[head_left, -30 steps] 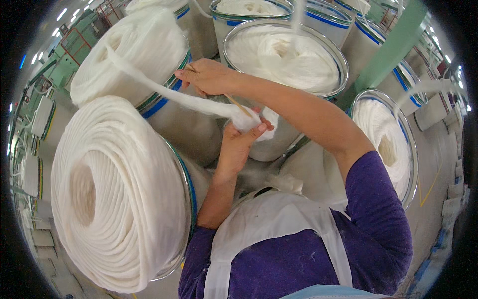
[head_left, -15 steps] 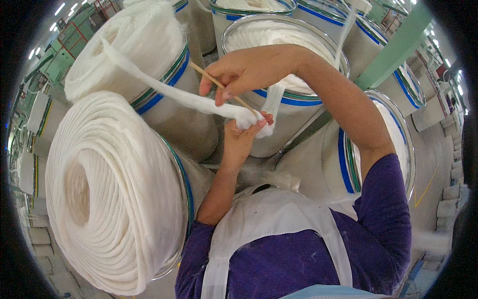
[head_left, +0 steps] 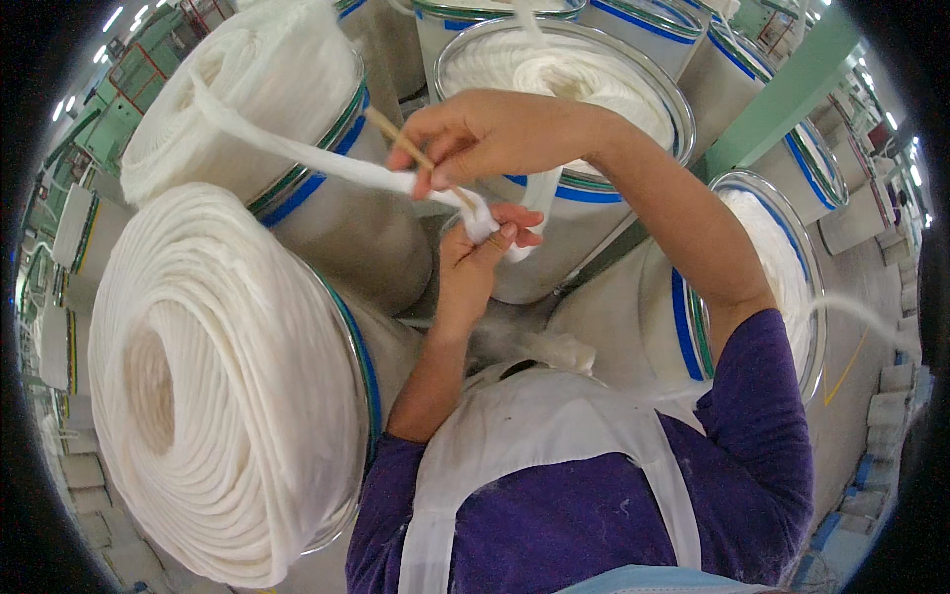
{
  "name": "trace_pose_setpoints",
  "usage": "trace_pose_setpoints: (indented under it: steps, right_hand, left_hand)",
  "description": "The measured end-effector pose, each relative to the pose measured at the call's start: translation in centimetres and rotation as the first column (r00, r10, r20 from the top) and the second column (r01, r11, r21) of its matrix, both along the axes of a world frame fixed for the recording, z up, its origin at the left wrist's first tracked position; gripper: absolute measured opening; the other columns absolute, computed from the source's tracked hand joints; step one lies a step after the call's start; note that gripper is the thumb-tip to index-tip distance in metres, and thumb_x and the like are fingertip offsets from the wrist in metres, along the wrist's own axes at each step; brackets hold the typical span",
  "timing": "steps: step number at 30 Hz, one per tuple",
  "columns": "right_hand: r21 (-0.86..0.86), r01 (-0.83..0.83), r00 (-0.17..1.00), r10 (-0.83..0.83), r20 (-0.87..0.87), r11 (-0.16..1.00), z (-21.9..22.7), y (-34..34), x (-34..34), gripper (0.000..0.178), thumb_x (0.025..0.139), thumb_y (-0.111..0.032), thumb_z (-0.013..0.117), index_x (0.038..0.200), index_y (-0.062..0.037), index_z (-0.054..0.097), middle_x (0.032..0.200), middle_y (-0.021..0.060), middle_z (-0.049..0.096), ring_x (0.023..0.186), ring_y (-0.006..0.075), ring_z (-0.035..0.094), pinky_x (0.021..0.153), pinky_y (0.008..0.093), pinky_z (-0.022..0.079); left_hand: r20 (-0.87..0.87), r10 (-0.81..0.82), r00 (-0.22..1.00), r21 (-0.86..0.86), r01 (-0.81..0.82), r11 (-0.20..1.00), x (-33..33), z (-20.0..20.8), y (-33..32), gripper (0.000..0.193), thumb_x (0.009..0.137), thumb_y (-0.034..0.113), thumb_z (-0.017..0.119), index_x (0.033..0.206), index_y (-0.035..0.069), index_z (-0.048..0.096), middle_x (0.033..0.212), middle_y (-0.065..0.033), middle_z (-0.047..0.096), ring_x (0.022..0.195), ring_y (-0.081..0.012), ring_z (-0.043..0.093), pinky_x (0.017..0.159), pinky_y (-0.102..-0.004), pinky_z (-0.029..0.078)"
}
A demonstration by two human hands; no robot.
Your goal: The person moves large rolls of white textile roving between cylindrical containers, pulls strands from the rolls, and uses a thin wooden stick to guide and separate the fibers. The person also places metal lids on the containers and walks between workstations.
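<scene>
My right hand (head_left: 500,137) pinches a thin wooden stick (head_left: 384,127), its lower end against a white fibre sliver (head_left: 297,150). Below it, my left hand (head_left: 470,265) grips the bunched part of this sliver between thumb and fingers, with some fingers stretched out to the right. The sliver runs up and left to a coiled heap (head_left: 233,84) in a tall can. Another white strand (head_left: 540,198) hangs from the can in front, down behind my left fingers; whether the two are joined there is hidden.
A big coil of sliver (head_left: 233,396) bulges from a can on my near left. A round can (head_left: 594,238) with a metal rim stands ahead, another (head_left: 633,317) at my right. A green post (head_left: 782,99) slants at the upper right; more cans stand behind.
The stick and my right hand have moved slightly left. The sliver at the stick's tip looks narrower and more tightly gathered. My left fingers have spread a little to the right.
</scene>
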State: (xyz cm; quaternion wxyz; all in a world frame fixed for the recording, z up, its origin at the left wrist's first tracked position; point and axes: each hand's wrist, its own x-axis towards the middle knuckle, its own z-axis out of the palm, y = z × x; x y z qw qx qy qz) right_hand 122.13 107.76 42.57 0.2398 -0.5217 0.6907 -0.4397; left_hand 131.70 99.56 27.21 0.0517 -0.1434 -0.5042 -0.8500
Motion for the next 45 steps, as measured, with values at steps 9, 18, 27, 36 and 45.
trace_pose_setpoints:
  steps: [9, 18, 27, 36, 45]
  right_hand:
    - [0.092, 0.103, 0.993, -0.098, -0.065, 0.99, -1.0, 0.5, -0.6, 0.026, 0.079, -0.021, 0.071, 0.095, -0.0013, 0.065, 0.083, 0.0081, 0.069, 0.078, 0.014, 0.065, 0.073, 0.0282, 0.05]
    - [-0.065, 0.21, 0.977, -0.212, -0.024, 0.976, -2.8, 0.1, -1.0, 0.025, 0.082, -0.017, 0.071, 0.098, 0.0002, 0.063, 0.082, 0.0062, 0.068, 0.076, 0.012, 0.064, 0.069, 0.0238, 0.049]
    - [-0.071, 0.298, 0.944, -0.283, 0.168, 0.952, -3.1, -1.0, -1.6, 0.024, 0.073, -0.018, 0.081, 0.086, -0.0024, 0.067, 0.09, 0.007, 0.067, 0.079, 0.01, 0.061, 0.073, 0.0249, 0.048]
    - [-0.707, 0.567, 0.817, -0.183, 0.546, 0.423, 0.6, -3.0, -0.6, 0.012, 0.09, -0.019, 0.064, 0.092, -0.0071, 0.064, 0.093, 0.0094, 0.069, 0.081, 0.0155, 0.064, 0.074, 0.0281, 0.052]
    - [-0.805, 0.256, 0.937, 0.067, 0.343, 0.536, -1.2, -0.8, 8.7, 0.009, 0.092, -0.017, 0.06, 0.093, -0.0077, 0.058, 0.077, 0.0042, 0.061, 0.066, 0.0101, 0.055, 0.061, 0.0248, 0.046]
  left_hand:
    - [0.059, 0.0, 0.998, 0.133, -0.008, 0.991, -0.6, -0.2, 0.8, 0.025, 0.097, 0.013, 0.048, 0.114, -0.002, 0.058, 0.089, -0.0096, 0.065, 0.067, -0.0101, 0.051, 0.064, -0.0226, 0.042]
    - [0.285, -0.002, 0.958, 0.021, -0.004, 1.0, -0.7, 0.1, -0.3, 0.026, 0.095, 0.017, 0.049, 0.11, -0.001, 0.06, 0.057, 0.008, 0.034, 0.046, -0.0035, 0.028, 0.041, -0.0203, 0.02]
    - [0.209, 0.074, 0.975, -0.126, -0.048, 0.991, -1.2, 0.2, -0.8, 0.033, 0.097, 0.029, 0.051, 0.103, -0.001, 0.063, 0.055, 0.0069, 0.039, 0.043, -0.004, 0.028, 0.04, -0.0223, 0.02]
    - [0.342, -0.062, 0.938, -0.054, 0.085, 0.995, -0.9, -2.5, -2.5, 0.045, 0.1, 0.041, 0.042, 0.101, 0.002, 0.063, 0.049, 0.0077, 0.033, 0.04, -0.0043, 0.025, 0.038, -0.0239, 0.019]
    - [0.44, 0.581, 0.685, -0.482, -0.366, 0.796, 7.7, -12.2, -1.1, 0.06, 0.088, 0.032, 0.064, 0.131, -0.001, 0.04, 0.104, -0.0114, 0.06, 0.095, -0.0176, 0.058, 0.084, -0.0334, 0.047]
